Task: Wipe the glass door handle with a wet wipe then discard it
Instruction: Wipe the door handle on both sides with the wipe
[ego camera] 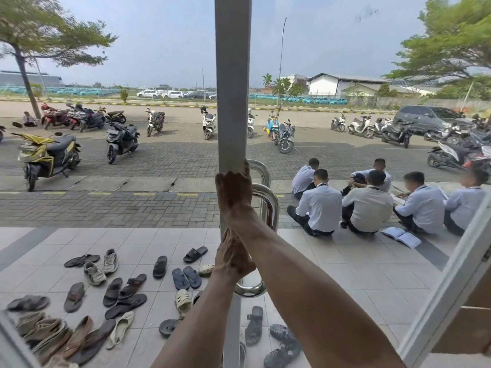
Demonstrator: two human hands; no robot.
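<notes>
Meeting handle (269, 208); hands (233, 193) (233, 257) top, bottom.

1. Two hands: the left hand (233, 258) and the right hand (233, 192).
2. Two steel handle tubes (275, 211) on the glass door, one behind the other.
3. Seven seated people (321, 208): six grouped together, one alone by a tree (25, 75).
4. One open book (401, 236).
5. One dark car (430, 119).
6. Over fifteen scooters (122, 140); overlap hides the exact count.
7. More than twenty loose shoes and sandals (113, 292); the piled ones cannot be counted exactly.
</notes>
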